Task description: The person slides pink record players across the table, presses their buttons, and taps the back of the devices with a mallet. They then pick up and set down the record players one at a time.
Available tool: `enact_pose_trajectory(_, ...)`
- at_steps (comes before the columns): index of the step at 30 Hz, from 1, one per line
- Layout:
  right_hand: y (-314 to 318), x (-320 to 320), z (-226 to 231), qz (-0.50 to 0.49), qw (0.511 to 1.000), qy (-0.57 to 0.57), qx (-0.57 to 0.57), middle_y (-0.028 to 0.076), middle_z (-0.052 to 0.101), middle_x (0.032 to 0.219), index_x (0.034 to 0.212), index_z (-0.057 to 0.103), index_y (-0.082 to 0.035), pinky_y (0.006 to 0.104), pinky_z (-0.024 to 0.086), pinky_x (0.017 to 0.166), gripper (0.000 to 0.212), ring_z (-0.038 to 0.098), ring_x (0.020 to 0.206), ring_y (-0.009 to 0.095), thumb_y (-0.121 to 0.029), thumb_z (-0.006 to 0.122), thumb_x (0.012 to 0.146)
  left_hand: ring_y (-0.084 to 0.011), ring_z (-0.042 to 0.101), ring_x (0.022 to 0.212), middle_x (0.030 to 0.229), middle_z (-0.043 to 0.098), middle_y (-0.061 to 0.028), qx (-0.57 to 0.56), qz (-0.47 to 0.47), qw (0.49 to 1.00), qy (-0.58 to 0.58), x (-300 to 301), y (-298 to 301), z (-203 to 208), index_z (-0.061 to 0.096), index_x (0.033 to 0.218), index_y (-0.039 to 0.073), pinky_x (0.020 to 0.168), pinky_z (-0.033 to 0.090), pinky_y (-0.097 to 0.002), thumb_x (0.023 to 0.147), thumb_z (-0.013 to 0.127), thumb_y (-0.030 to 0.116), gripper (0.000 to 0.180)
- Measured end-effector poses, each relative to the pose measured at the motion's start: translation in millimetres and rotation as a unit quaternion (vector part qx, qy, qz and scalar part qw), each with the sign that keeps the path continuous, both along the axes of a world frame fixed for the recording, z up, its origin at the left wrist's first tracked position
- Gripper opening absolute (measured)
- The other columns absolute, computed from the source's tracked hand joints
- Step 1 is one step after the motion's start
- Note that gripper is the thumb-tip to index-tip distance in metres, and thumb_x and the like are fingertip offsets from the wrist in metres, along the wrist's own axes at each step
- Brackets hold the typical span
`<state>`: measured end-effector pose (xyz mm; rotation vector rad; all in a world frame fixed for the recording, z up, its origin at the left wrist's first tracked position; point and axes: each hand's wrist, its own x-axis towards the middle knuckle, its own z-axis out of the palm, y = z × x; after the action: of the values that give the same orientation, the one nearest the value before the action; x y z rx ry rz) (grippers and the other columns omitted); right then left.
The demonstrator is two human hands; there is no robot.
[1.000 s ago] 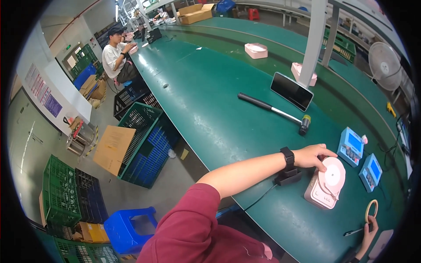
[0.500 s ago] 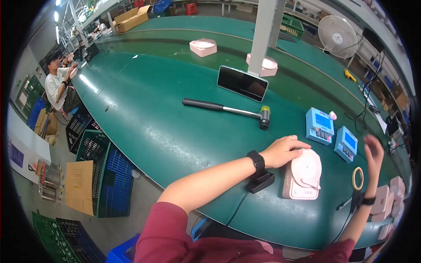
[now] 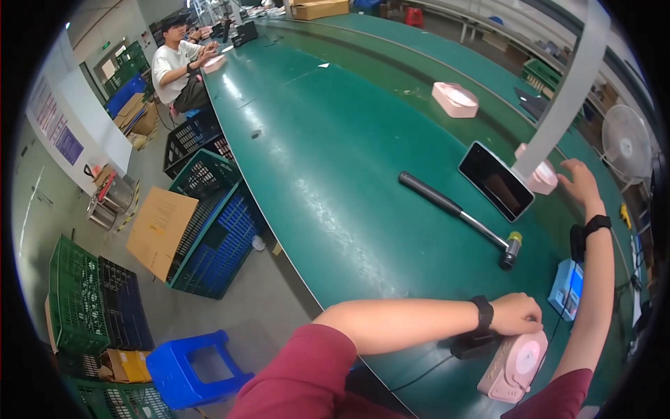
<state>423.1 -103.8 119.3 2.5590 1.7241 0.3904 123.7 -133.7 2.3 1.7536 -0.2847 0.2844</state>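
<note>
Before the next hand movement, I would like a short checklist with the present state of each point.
1. Left hand at the near pink device: ok, apparently touching its upper end.
2. Right hand free: ok, fingers open, no object seen in it.
3. Right hand touching the far pink device: cannot tell, they are very close.
4. Mallet apart from both hands: ok, lying on its side.
5. Phone propped up: ok, tilted beside the post.
</note>
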Motion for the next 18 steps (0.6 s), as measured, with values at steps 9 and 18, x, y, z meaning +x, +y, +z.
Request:
enact_pose_trajectory(9, 67, 23, -81, -0.142, 0.983, 0.111, 0.017, 0.02, 0.051, 0.131, 0.136, 0.043, -0.008, 0.0403, 0.039, 0.102, 0.084, 0.043, 0.126, 0.038, -0.045, 0.073, 0.067, -0.0265, 0.06, 0.056, 0.064, 0.062, -0.0168, -0.122, -0.004, 0.992, 0.04, 10, 10, 3, 0.066, 0.075, -0.003, 0.054, 0.045, -0.0359, 0.082, 0.058, 0.018, 0.023)
enact_pose_trajectory(18, 43, 63, -87, -0.183, 0.957, 0.209, 0.09, 0.02, 0.057, 0.126, 0.134, 0.046, -0.003, 0.0348, 0.043, 0.097, 0.091, 0.054, 0.117, 0.034, -0.035, 0.075, 0.054, -0.024, 0.059, 0.054, 0.063, 0.061, -0.0171, -0.137, -0.011, 0.99, 0.041, 7, 13, 7, 0.065, 0.078, -0.005, 0.053, 0.044, -0.035, 0.083, 0.059, 0.014, 0.02)
